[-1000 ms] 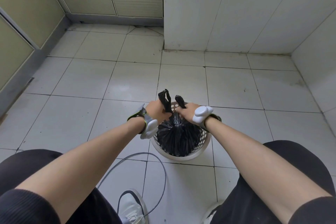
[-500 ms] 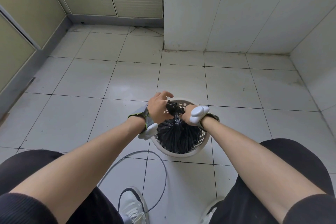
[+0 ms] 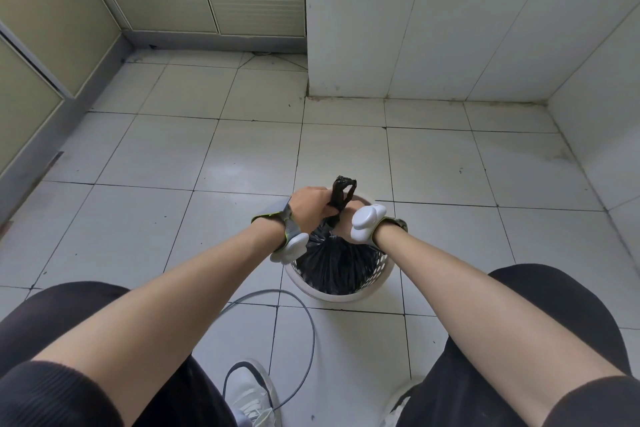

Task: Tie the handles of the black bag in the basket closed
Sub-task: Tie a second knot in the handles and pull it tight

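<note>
Above the perforated white basket (image 3: 377, 282), the crinkled black bag (image 3: 337, 262) handles (image 3: 341, 194) are gripped by left hand (image 3: 311, 208) and right hand (image 3: 346, 224), fingers closed.

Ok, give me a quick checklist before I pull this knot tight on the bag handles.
1. Left hand gripping the handles: ok.
2. Right hand gripping below them: ok, though its fingers are mostly hidden.
3. Handle ends gathered together, sticking up between the hands: ok.
4. Black bag seated inside the basket: ok.
5. Knot formed: cannot tell, the hands cover it.
6. Grey cable clear of the basket: ok, beside it on the floor.
</note>
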Available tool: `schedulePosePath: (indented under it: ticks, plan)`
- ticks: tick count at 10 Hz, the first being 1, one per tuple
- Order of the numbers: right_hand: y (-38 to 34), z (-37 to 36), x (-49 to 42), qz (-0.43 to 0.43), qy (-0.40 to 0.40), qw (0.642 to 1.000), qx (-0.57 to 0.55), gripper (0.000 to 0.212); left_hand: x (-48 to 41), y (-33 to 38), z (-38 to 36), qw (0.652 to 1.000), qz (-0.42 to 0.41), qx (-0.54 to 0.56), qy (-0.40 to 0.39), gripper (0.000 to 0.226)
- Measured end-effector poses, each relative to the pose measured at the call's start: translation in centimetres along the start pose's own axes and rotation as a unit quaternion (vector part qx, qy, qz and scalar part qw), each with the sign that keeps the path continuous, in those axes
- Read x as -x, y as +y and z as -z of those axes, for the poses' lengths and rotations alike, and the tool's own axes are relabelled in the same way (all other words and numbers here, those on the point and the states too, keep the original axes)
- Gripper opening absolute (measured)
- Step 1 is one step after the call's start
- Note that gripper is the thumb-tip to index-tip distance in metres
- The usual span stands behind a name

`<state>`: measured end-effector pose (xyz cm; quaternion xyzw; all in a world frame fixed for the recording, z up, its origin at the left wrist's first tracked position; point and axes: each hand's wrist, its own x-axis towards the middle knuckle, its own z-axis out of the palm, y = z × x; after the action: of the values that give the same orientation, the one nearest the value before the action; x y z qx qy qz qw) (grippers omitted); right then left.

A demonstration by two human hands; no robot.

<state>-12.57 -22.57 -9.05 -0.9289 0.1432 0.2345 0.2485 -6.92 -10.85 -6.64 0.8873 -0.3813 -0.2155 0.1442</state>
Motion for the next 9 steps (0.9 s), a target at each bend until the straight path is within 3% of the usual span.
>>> schedulePosePath:
  ticks: [1, 3, 5, 7, 9]
  plan:
    - [0.0, -0.4, 0.0, 0.051, -0.008, 0.998, 0.032, 0.003, -0.5, -0.4, -0.2, 0.999, 0.028, 0.023, 0.010, 0.024]
    - [-0.4, 0.4, 0.8, 0.091, 0.001, 0.996, 0.024, 0.012, -0.8, -1.3, -0.7, 0.994, 0.061, 0.075, 0.048, 0.020]
    - [0.3, 0.3, 1.4, 0.066, 0.011, 0.997, -0.037, 0.023, -0.8, -1.6, -1.2, 0.976, 0.090, 0.153, 0.124, 0.039]
    - [1.9, 0.0, 1.7, 0.045, 0.039, 0.995, -0.081, 0.009, -1.3, -1.4, -0.9, 0.989, 0.063, 0.089, 0.097, 0.011]
    - [2.4, -0.1, 1.9, 0.039, 0.039, 0.995, -0.088, 0.018, -1.3, -1.0, -0.7, 0.994, 0.034, 0.075, 0.069, 0.018]
